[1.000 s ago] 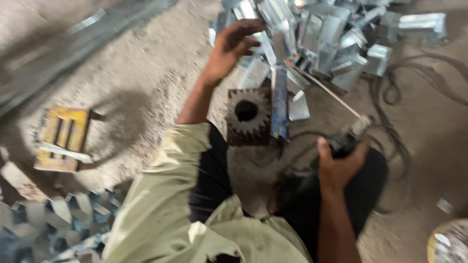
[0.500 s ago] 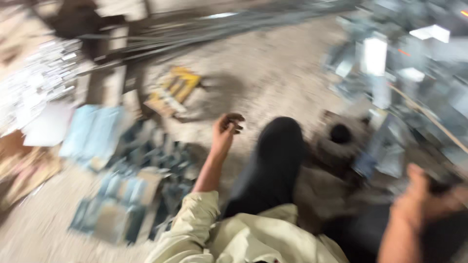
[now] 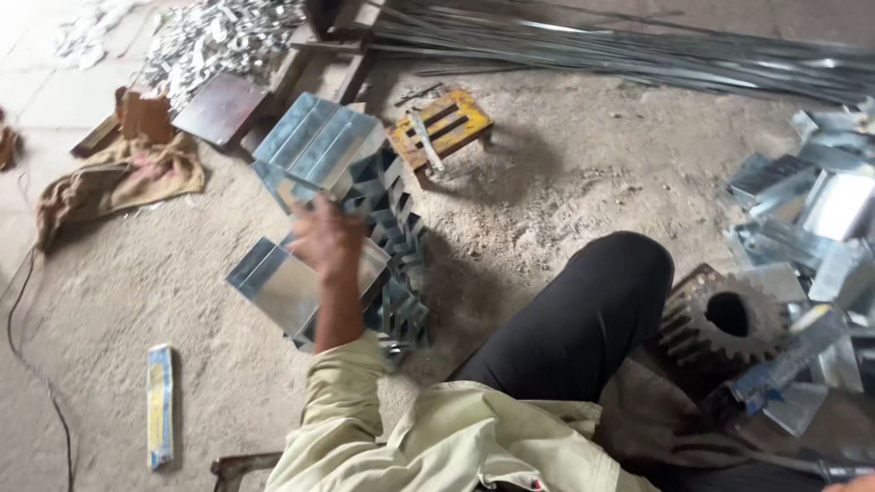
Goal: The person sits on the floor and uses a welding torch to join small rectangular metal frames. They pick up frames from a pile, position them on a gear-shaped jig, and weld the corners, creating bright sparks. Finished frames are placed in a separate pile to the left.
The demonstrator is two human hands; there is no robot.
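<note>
My left hand (image 3: 326, 239) reaches out to the left and rests on a stack of folded shiny sheet-metal channels (image 3: 314, 146). Its back faces me and hides the fingers, so I cannot tell whether it grips a piece. More notched metal pieces (image 3: 401, 273) lie just right of the hand. Only a sliver of my right hand (image 3: 855, 485) shows at the bottom right corner, next to a thin grey rod (image 3: 802, 465). My bent knee in black trousers (image 3: 583, 319) lies between the two hands.
A dark toothed gear (image 3: 725, 319) sits right of my knee, beside a heap of bent metal pieces (image 3: 820, 210). Long metal strips (image 3: 638, 55) run along the back. A yellow slotted block (image 3: 440, 128), a brown cloth (image 3: 118, 178), metal scraps (image 3: 219, 32) and a flat packet (image 3: 159, 405) lie on the sandy floor.
My view has swung left, away from the gear and the heap. My left hand left the heap on the right, crossed over my knee and reached the stack on the left.
</note>
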